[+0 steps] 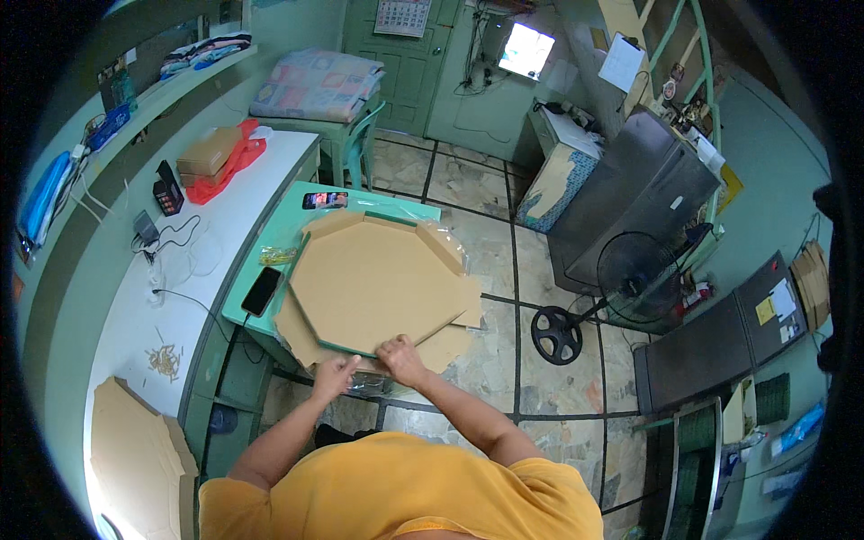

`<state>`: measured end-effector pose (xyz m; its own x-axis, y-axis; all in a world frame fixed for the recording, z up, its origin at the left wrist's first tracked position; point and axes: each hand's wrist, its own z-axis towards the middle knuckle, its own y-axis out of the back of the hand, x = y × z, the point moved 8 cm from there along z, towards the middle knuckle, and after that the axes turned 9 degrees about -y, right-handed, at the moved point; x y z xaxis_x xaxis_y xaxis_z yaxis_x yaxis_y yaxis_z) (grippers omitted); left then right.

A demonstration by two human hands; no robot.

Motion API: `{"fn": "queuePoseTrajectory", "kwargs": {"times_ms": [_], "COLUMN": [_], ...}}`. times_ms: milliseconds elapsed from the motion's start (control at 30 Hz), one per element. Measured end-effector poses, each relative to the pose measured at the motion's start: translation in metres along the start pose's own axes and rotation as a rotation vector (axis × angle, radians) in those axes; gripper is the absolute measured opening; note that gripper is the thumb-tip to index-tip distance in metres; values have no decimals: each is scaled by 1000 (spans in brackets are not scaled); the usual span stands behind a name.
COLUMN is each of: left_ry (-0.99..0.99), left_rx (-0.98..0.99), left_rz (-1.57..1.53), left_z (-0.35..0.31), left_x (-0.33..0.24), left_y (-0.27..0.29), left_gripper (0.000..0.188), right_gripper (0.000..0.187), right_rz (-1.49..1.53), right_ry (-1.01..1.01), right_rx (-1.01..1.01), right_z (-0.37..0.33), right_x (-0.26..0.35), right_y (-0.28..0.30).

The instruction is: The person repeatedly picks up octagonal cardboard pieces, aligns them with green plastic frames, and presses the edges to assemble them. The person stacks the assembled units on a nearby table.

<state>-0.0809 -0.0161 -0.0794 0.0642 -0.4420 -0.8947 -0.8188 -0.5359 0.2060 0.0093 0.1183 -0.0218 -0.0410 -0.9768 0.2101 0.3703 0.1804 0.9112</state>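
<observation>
See a light-green flat-topped table [283, 230]; on it, a tan flat cardboard sheet [441, 348], and on that, a tan eight-sided cardboard tray with dark-green edging [371, 283]; at the near edge, find the right hand [401, 360], with fingers curled, and the left hand [334, 378] just beside; cannot tell, for both, if clamped tight; could bend the rim by pushing too hard, or bump the black flat glass phone [261, 292] down by sliding the tray left; can read no writing on the cardboard.
</observation>
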Motion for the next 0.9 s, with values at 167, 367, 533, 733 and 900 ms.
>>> {"fn": "queuePoseTrajectory", "kwargs": {"times_ms": [167, 367, 533, 733, 900], "left_ry": [232, 80, 13, 41, -174], "left_rx": [-297, -219, -151, -459, -582], "left_rz": [-954, -817, -701, -270, -126], "left_z": [20, 0, -10, -5, -16], "left_x": [59, 65, 29, 19, 20], "left_y": [-19, 57, 110, 167, 207], "left_gripper": [42, 45, 55, 55, 41], "right_gripper": [24, 84, 68, 42, 28], "right_rz": [-40, 24, 861, 1507, 1645], "right_ry": [77, -537, -903, -758, -902], "right_rx": [127, -431, -57, 66, -164], "right_z": [26, 37, 25, 42, 53], "right_x": [65, -62, -152, -81, -61], "right_y": [-4, 133, 163, 140, 99]}}
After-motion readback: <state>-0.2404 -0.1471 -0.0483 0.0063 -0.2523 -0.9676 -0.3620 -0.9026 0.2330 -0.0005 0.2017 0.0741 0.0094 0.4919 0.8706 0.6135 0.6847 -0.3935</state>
